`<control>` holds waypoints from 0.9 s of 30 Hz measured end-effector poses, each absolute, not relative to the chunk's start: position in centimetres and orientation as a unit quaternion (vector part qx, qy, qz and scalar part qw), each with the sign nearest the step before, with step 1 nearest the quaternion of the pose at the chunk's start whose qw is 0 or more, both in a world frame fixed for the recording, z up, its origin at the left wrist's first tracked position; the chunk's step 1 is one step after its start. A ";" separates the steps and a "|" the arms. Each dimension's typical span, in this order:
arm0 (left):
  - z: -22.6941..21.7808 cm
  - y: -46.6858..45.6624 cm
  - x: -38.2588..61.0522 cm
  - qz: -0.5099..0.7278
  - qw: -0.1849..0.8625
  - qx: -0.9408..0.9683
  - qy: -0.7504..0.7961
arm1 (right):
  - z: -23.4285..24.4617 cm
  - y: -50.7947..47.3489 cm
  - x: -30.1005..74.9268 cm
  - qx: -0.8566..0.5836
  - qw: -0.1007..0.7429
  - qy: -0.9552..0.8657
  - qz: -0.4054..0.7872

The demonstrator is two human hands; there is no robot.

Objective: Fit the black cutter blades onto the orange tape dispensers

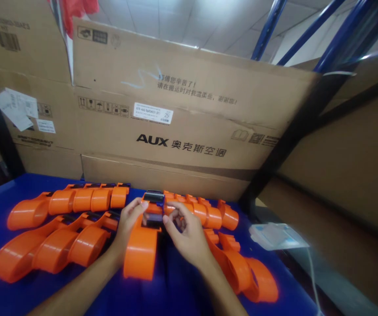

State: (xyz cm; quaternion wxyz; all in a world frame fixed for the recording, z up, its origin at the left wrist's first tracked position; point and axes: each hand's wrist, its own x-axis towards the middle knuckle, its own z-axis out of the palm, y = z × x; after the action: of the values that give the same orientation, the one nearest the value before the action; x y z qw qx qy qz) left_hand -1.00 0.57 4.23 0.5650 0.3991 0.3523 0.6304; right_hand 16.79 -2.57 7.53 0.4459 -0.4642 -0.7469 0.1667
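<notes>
An orange tape dispenser (140,254) with a wide round loop and a black and dark blue head is held upright over the blue surface, in the middle of the view. My left hand (130,221) is closed around its left side, the thumb lying near the top of the head. At the right edge of the head, my right hand (186,232) has its thumb and curled fingers drawn together against the dispenser. Whatever small part may sit between those fingertips is hidden.
Rows of similar orange dispensers lie on the blue table (103,292), left (55,250) and right (213,217). Behind stands a large cardboard box (189,114). A clear plastic package (277,236) lies at the right edge, by a dark rack post (274,153).
</notes>
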 end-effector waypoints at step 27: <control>4.5 -0.5 0.5 0.575 0.559 0.482 0.353 | 5.0 -2.0 16.2 -0.400 0.467 -0.788 -0.011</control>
State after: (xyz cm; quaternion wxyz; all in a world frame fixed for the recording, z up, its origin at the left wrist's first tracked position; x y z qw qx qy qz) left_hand 0.51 -0.47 4.50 0.5592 0.4819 0.3526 0.5751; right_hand 16.24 -1.99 5.00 0.4671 -0.4003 -0.7884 -0.0106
